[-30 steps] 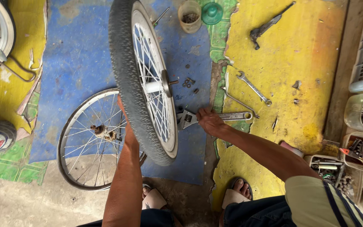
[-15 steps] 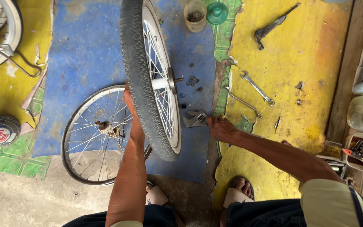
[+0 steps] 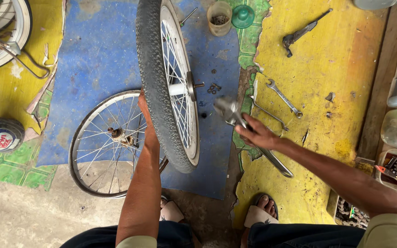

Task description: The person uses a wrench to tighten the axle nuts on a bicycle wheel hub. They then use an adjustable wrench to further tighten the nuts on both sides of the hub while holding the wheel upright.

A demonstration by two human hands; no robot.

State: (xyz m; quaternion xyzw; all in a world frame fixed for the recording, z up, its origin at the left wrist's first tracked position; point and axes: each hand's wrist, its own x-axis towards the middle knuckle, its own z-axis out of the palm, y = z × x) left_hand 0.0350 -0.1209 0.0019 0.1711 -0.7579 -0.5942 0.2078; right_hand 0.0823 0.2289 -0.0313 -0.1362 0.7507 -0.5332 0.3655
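The left hand (image 3: 146,110) is steadying an upright bicycle wheel with a black knobby tyre and silver spokes (image 3: 164,82); its grip is pressing against the tyre's tread, fingers hidden behind the rubber, so whether it is clenched cannot be told. The wheel is standing on edge on the blue-painted floor (image 3: 93,55), its axle end pointing toward the right.

The right hand (image 3: 257,134) is grasping a large silver adjustable wrench (image 3: 235,119), its grip clenched around the handle. The wrench head is hovering just beside the wheel's hub, clear of the axle.

A bare silver spoked rim (image 3: 102,147) is lying flat behind the upright wheel. Two slim silver spanners (image 3: 283,98) are lying on the yellow floor area nearby.
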